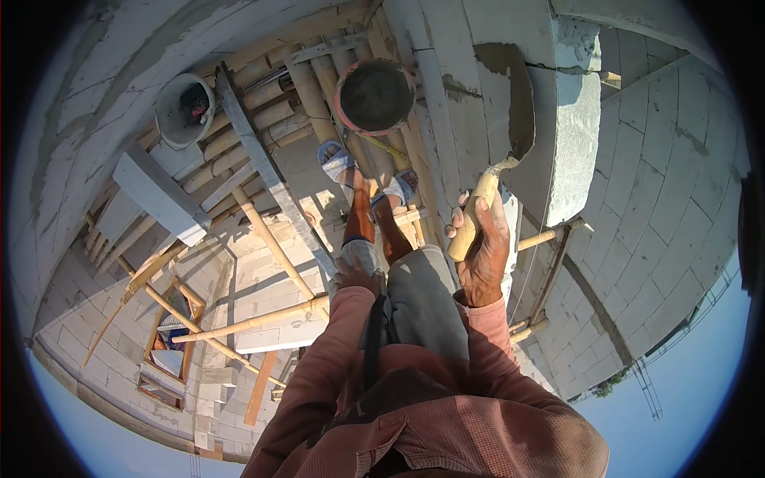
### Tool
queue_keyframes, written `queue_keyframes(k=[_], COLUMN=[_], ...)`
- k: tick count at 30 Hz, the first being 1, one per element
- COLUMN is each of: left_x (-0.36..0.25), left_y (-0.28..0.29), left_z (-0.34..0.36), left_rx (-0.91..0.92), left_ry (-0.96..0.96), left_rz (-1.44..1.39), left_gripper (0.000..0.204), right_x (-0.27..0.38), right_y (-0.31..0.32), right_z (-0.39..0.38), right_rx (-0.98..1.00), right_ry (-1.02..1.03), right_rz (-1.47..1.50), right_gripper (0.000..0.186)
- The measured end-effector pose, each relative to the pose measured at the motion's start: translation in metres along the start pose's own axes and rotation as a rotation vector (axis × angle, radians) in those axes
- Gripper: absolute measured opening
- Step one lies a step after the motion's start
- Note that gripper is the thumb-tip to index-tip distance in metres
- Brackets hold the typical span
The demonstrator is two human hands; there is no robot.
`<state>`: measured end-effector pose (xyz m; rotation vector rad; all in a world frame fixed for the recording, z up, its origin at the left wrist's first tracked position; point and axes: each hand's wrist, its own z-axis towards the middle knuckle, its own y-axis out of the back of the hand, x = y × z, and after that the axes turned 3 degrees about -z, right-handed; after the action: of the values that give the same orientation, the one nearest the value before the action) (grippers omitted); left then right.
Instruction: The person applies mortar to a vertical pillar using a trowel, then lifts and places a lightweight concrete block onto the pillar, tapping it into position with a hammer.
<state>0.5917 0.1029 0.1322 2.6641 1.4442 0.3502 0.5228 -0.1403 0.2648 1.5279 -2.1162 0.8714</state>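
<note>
My right hand (484, 255) is closed around the pale wooden handle of a trowel (519, 111). Its long blade points away from me, lying across the view of the light grey block wall (458, 88); whether it touches the wall I cannot tell. On my left knee rests my left hand (356, 276), fingers laid over the grey shorts, with nothing visible in it. A long flat metal bar (267, 159) runs from the far left down to near that hand. Beyond my sandalled feet stands a reddish-rimmed bucket (374, 97) of wet grey mortar.
Bamboo poles (275, 247) and planks form the scaffold under my feet, with gaps showing a lower level. A white bucket (183, 111) with dark and reddish contents stands at far left, near a loose block (162, 191). A taut string (535, 247) runs beside the wall at right.
</note>
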Motion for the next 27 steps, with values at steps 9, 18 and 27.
queue_keyframes(k=[9, 18, 27], left_x=[0.003, -0.005, 0.007], left_y=[0.005, 0.015, -0.007], left_z=[0.001, -0.001, 0.005], left_rx=[0.030, 0.046, -0.174], left_ry=[0.015, -0.029, -0.058], left_rz=[0.042, -0.001, 0.140], left_gripper=[0.101, 0.102, 0.099], right_x=[0.011, -0.066, -0.087], right_y=[0.004, 0.034, 0.015], right_z=[-0.034, 0.085, 0.066], right_rx=[-0.081, -0.057, -0.238], right_ry=[0.062, 0.238, 0.682], right_rz=[-0.245, -0.858, -0.951], right_gripper=[0.048, 0.051, 0.058])
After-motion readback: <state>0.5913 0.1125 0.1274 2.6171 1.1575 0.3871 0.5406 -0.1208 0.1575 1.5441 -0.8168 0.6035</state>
